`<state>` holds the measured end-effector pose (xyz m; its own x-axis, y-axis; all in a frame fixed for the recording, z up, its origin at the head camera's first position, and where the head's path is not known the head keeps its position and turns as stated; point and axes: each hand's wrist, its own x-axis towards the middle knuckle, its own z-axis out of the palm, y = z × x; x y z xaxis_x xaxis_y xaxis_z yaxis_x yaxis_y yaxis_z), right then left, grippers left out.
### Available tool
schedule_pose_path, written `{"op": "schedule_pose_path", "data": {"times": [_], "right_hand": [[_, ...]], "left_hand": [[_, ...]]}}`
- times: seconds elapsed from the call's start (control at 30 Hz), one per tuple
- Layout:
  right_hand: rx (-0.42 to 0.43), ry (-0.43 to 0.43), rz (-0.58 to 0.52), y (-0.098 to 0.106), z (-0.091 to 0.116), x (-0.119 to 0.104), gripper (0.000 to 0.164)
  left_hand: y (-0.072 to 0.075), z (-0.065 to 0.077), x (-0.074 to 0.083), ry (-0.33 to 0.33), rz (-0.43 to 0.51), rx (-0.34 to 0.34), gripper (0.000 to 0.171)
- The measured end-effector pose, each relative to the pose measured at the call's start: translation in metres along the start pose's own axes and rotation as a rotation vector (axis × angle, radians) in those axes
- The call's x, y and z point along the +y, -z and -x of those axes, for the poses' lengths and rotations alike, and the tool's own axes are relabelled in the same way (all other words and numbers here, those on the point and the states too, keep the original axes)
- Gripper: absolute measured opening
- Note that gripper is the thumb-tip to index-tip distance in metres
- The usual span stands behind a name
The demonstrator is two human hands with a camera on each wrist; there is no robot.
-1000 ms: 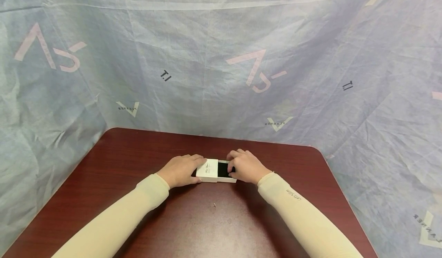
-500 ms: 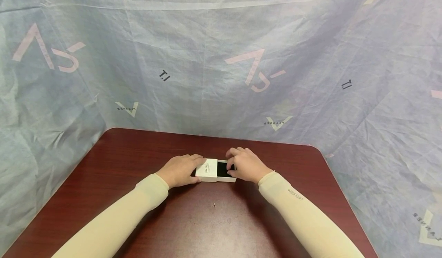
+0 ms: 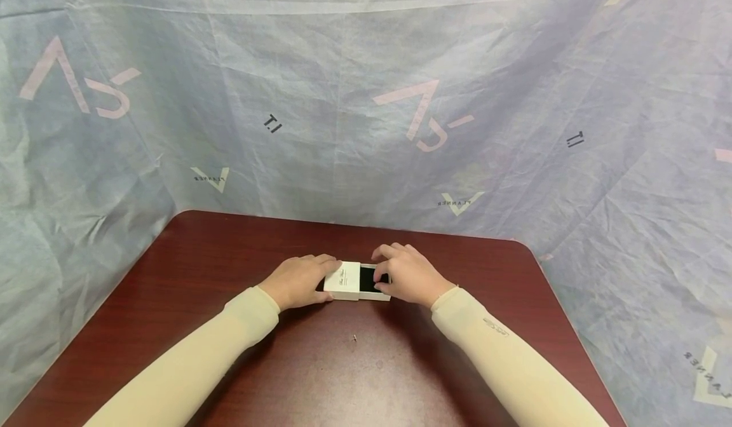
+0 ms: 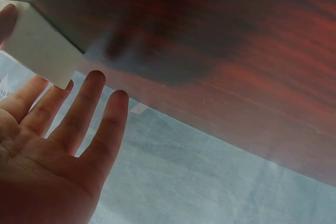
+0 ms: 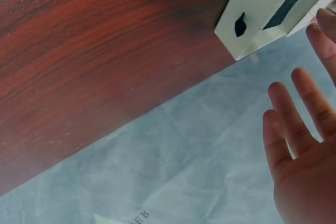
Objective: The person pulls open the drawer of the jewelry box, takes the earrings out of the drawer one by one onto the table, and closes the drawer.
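A small white drawer-style box (image 3: 342,281) with dark lettering on its sleeve lies on the table, its inner tray (image 3: 374,297) partly drawn out to the right. Black lining (image 3: 367,279) shows in the tray. My left hand (image 3: 298,282) grips the sleeve's left end, thumb on the near side and fingers on the far side. Over the tray is my right hand (image 3: 410,276), thumb and index finger close together above the lining, the other fingers loosely bent. I cannot tell whether a small thing is between those fingertips. In the right wrist view, the tray's end wall (image 5: 231,35) has a dark notch.
The dark red wooden table (image 3: 257,236) has rounded far corners. A tiny shiny piece (image 3: 354,338) lies nearer me on the tabletop. Grey-blue printed cloth (image 3: 320,160) hangs behind the table and at both sides.
The right hand's thumb and index finger have shifted slightly left over the tray. My left hand and the box stay nearly as they were.
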<state>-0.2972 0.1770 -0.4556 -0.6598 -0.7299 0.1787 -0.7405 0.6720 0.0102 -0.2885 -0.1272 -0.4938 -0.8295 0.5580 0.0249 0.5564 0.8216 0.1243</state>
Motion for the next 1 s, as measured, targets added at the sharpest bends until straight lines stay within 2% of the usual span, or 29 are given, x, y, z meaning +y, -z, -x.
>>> {"op": "schedule_pose_path", "data": {"times": [0.5,0.7,0.73,0.77,0.93,0.97,1.0], "right_hand": [[0.03,0.057,0.003,0.009,0.01,-0.015,0.006],[0.039,0.092,0.014,0.007,0.015,-0.02,0.006],[0.039,0.093,0.017,0.006,0.016,-0.021,0.006],[0.038,0.094,0.019,0.005,0.016,-0.022,0.007],[0.035,0.114,0.032,0.001,0.019,-0.026,0.007],[0.039,0.126,0.038,-0.001,0.02,-0.027,0.007],[0.044,0.141,0.048,-0.002,0.02,-0.028,0.007]], "left_hand": [[0.003,0.002,0.002,0.004,-0.019,0.012,0.076],[0.002,0.001,-0.001,-0.017,0.02,0.033,0.075],[-0.01,-0.002,-0.01,-0.041,0.028,0.054,0.078],[-0.01,-0.002,-0.01,-0.044,0.036,0.054,0.078],[-0.011,-0.003,-0.01,-0.03,0.038,0.033,0.079],[0.0,0.0,-0.001,-0.004,0.033,0.008,0.077],[-0.001,0.0,-0.001,0.003,0.027,0.002,0.077]]}}
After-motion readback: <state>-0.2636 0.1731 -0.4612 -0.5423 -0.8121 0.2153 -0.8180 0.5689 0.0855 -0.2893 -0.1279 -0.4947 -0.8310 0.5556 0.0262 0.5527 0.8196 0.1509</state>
